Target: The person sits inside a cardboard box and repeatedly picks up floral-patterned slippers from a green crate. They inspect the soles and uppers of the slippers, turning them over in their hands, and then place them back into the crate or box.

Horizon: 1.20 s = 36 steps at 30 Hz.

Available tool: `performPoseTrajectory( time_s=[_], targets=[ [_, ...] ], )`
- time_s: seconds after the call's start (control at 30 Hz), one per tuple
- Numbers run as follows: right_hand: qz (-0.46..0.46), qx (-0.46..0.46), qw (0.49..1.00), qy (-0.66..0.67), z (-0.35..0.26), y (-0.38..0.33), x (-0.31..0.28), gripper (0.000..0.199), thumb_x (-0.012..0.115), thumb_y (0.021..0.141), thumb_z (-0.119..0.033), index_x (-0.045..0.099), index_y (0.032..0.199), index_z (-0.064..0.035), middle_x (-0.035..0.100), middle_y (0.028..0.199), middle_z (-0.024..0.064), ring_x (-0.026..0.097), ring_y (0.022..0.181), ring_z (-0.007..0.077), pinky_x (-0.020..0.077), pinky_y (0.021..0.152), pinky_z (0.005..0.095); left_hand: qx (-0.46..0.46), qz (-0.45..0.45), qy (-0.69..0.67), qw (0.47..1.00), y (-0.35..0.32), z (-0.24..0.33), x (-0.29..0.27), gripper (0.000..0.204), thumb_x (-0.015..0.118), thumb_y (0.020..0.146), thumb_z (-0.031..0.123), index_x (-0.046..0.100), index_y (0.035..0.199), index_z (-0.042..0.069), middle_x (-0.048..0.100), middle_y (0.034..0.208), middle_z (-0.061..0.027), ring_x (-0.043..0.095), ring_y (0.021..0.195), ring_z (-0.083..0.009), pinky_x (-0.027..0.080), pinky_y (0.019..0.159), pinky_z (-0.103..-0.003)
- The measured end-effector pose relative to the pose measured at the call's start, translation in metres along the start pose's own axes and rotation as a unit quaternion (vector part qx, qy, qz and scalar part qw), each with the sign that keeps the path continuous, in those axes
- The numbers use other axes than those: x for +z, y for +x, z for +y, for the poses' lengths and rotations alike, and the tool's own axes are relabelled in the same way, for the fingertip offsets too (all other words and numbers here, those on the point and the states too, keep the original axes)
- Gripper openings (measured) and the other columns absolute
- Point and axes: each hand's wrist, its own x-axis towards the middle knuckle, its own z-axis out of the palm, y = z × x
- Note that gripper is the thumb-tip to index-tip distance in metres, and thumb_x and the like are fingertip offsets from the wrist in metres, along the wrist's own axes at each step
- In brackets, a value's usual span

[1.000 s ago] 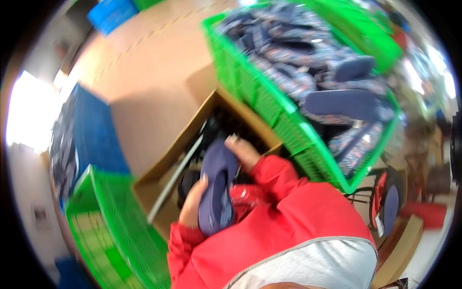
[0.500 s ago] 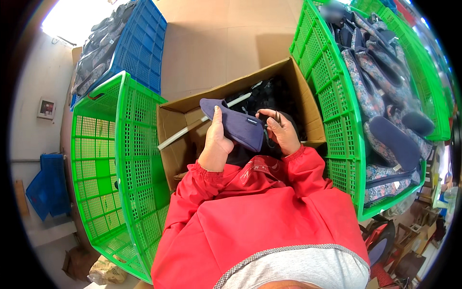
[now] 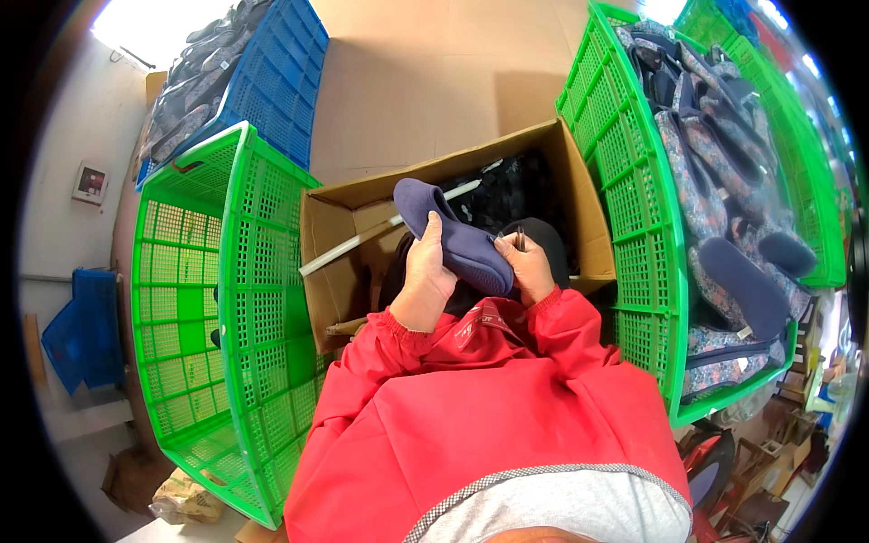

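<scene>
I hold a dark blue slipper sole-up over an open cardboard box. My left hand grips the slipper's left side. My right hand holds its right end, with a thin dark tool between the fingers. Both red sleeves come up from the lower edge. Inside the box lie dark slippers and a long white strip.
An empty green crate stands at my left. A green crate at my right is full of patterned and dark blue slippers. A blue crate with grey footwear sits at the back left. Brown cardboard covers the floor beyond the box.
My head has swung left from the right-hand crate to look down on the box. The slipper has come from upright to lying across both hands, and stays there over the box.
</scene>
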Motion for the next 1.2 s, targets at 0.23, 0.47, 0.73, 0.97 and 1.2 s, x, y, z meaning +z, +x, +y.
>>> performPoseTrajectory(
  time_s=[0.23, 0.47, 0.73, 0.97, 1.2],
  targets=[
    [0.043, 0.019, 0.999, 0.024, 0.007, -0.005, -0.006, 0.024, 0.058, 0.099, -0.031, 0.061, 0.115, -0.0135, 0.066, 0.092, -0.0015, 0.056, 0.067, 0.0052, 0.0329, 0.047, 0.0177, 0.203, 0.002, 0.083, 0.976, -0.015, 0.003, 0.013, 0.036, 0.062, 0.097, 0.024, 0.049, 0.126, 0.006, 0.061, 0.109, -0.0072, 0.062, 0.093, -0.0215, 0.054, 0.082, -0.041],
    [-0.126, 0.237, 0.953, 0.141, 0.01, -0.015, -0.003, 0.045, 0.033, 0.105, -0.045, 0.052, 0.126, -0.0104, 0.067, 0.101, 0.012, 0.066, 0.068, 0.0157, 0.0269, 0.037, 0.018, 0.449, -0.045, 0.242, 0.859, -0.031, -0.005, 0.015, 0.053, 0.069, 0.086, 0.012, 0.043, 0.131, 0.001, 0.058, 0.112, -0.0095, 0.056, 0.099, -0.0187, 0.046, 0.09, -0.033],
    [-0.088, 0.16, 0.965, 0.188, 0.008, 0.001, -0.012, 0.035, 0.043, 0.103, -0.035, 0.058, 0.113, -0.006, 0.066, 0.093, 0.0092, 0.055, 0.06, 0.0121, 0.0273, 0.039, 0.0197, 0.384, -0.195, 0.249, 0.867, -0.051, -0.002, 0.005, 0.035, 0.074, 0.086, 0.01, 0.06, 0.116, 0.001, 0.065, 0.106, -0.0047, 0.06, 0.095, -0.0172, 0.049, 0.086, -0.031],
    [0.005, -0.01, 0.999, 0.047, 0.027, 0.018, -0.063, 0.023, 0.053, 0.094, -0.035, 0.059, 0.101, -0.0136, 0.056, 0.072, -0.0027, 0.044, 0.047, 0.0074, 0.0232, 0.037, 0.0227, 0.44, -0.105, 0.141, 0.881, -0.074, 0.049, -0.001, 0.053, 0.055, 0.1, 0.024, 0.038, 0.146, 0.002, 0.058, 0.124, -0.0062, 0.056, 0.097, -0.0103, 0.046, 0.087, -0.025],
    [0.008, -0.093, 0.99, 0.105, 0.032, 0.027, -0.103, 0.031, 0.057, 0.094, -0.039, 0.056, 0.107, -0.0105, 0.061, 0.076, 0.0021, 0.043, 0.041, 0.0101, 0.0303, 0.035, 0.0216, 0.204, -0.113, 0.224, 0.946, -0.08, 0.059, -0.046, 0.035, 0.054, 0.102, 0.027, 0.059, 0.123, 0.0, 0.065, 0.104, -0.0009, 0.059, 0.089, -0.0079, 0.05, 0.08, -0.025]
  ],
)
